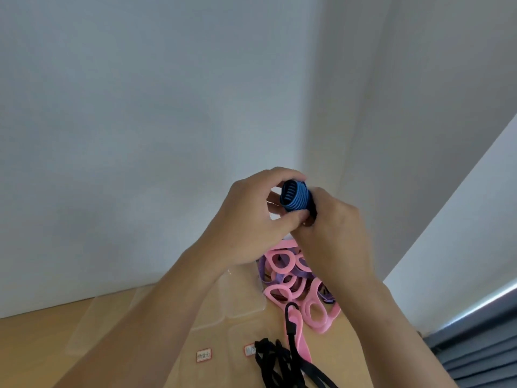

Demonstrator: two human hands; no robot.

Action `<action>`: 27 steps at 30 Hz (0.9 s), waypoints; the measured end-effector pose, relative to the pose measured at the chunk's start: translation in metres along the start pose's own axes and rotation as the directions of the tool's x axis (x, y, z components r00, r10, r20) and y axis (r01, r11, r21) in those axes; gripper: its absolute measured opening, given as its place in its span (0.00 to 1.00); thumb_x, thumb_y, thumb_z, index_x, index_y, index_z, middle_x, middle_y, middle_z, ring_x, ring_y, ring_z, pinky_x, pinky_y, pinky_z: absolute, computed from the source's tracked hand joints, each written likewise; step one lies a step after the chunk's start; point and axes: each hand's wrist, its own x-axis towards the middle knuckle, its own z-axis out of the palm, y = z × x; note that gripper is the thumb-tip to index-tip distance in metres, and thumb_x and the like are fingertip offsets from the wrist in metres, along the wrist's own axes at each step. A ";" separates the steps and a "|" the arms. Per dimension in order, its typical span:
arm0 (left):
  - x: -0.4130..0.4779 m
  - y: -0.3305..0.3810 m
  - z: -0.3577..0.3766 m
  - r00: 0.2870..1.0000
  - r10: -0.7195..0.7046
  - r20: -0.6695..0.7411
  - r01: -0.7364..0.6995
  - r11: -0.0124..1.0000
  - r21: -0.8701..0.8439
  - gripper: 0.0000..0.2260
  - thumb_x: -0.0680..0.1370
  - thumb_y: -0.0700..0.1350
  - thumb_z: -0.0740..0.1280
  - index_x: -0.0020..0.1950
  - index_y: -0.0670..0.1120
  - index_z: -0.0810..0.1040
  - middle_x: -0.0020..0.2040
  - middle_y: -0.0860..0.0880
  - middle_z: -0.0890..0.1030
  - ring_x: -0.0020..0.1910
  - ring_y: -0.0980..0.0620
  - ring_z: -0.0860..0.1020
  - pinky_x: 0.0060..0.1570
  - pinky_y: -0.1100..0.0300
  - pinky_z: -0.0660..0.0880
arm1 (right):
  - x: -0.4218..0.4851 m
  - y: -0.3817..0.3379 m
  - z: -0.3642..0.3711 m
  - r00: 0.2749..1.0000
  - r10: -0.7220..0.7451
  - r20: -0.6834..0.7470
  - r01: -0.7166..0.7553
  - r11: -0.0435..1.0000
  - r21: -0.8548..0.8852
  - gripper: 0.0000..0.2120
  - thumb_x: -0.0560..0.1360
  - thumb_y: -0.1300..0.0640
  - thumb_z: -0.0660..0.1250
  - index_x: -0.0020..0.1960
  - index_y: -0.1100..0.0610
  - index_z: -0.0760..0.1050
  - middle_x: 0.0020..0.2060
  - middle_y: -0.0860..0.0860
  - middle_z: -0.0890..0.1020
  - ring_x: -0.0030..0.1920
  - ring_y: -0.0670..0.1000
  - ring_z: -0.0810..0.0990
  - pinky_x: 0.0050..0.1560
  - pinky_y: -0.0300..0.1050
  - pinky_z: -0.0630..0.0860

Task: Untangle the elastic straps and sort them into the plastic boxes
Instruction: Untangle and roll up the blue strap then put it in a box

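The left grip (251, 217) curls finger and thumb round the blue roll (296, 198), a coiled strap held up above the bench (42, 345). The right grip (333, 231) pinches the roll at its 4 o'clock side. At 6 o'clock below the grips, pink straps (314, 306) and purple straps (263, 268) lie tangled, partly inside a clear box (240, 303). Black straps (282, 365) lie on the bench at 6 o'clock from that pile, touching a pink strap. A label (203, 355) sits at 9 o'clock from the black straps.

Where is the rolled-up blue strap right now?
The blue strap is held up right of centre in the head view, gripped between the left hand and the right hand, above the pile of pink and purple straps.
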 end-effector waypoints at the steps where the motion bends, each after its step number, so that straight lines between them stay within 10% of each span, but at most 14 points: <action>1: -0.002 0.000 0.005 0.999 0.009 -0.051 -0.012 0.999 -0.047 0.19 0.74 0.42 0.77 0.63 0.54 0.80 0.55 0.60 0.82 0.52 0.57 0.83 0.53 0.64 0.81 | -0.001 -0.001 -0.002 0.998 -0.025 -0.059 0.025 1.000 -0.007 0.15 0.74 0.58 0.67 0.60 0.52 0.79 0.37 0.47 0.80 0.36 0.54 0.79 0.33 0.49 0.75; 4: -0.005 -0.001 0.016 0.977 -0.043 -0.208 -0.006 0.972 -0.233 0.17 0.75 0.44 0.75 0.63 0.54 0.80 0.55 0.58 0.82 0.53 0.53 0.83 0.52 0.64 0.81 | -0.003 -0.003 -0.003 0.979 -0.080 -0.187 0.082 0.997 0.004 0.24 0.76 0.59 0.70 0.72 0.53 0.75 0.42 0.51 0.80 0.36 0.54 0.77 0.35 0.50 0.75; 15: -0.011 0.001 0.014 0.928 -0.182 -0.325 -0.081 0.754 -0.652 0.15 0.76 0.38 0.72 0.62 0.45 0.78 0.55 0.50 0.84 0.59 0.44 0.83 0.57 0.46 0.82 | -0.004 0.004 -0.008 0.911 -0.101 -0.400 0.273 0.874 0.401 0.19 0.77 0.73 0.64 0.63 0.57 0.81 0.48 0.54 0.77 0.31 0.49 0.76 0.31 0.42 0.76; 27: -0.010 0.018 0.022 0.890 -0.320 -0.325 -0.116 0.531 -0.840 0.15 0.76 0.36 0.70 0.63 0.40 0.77 0.54 0.44 0.83 0.61 0.37 0.81 0.59 0.46 0.80 | -0.023 -0.015 0.001 0.939 -0.016 -0.345 0.219 0.799 0.559 0.11 0.80 0.59 0.65 0.60 0.48 0.76 0.43 0.42 0.80 0.37 0.46 0.78 0.35 0.36 0.71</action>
